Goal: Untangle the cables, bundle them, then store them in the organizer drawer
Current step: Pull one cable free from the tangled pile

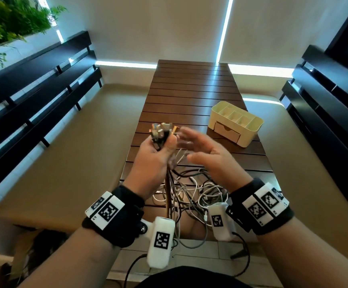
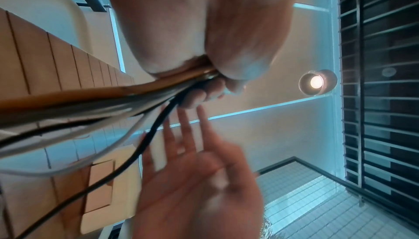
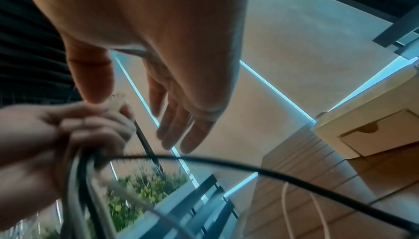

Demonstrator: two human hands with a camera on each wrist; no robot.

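My left hand grips a bunch of cable ends, and their plugs stick up above the fist. From the fist, white, grey, black and brown cables hang down into a tangled heap on the near end of the table. The left wrist view shows the same cables squeezed in the left hand. My right hand hovers just right of the plugs, fingers straight and spread, holding nothing. The right wrist view shows those straight fingers beside the left fist. The cream organizer stands further right, its drawer closed.
A dark slatted wooden table stretches away from me. Black benches flank it on the left and black furniture on the right. Some cable loops hang over the table's near edge. A cardboard box sits on the floor at lower left.
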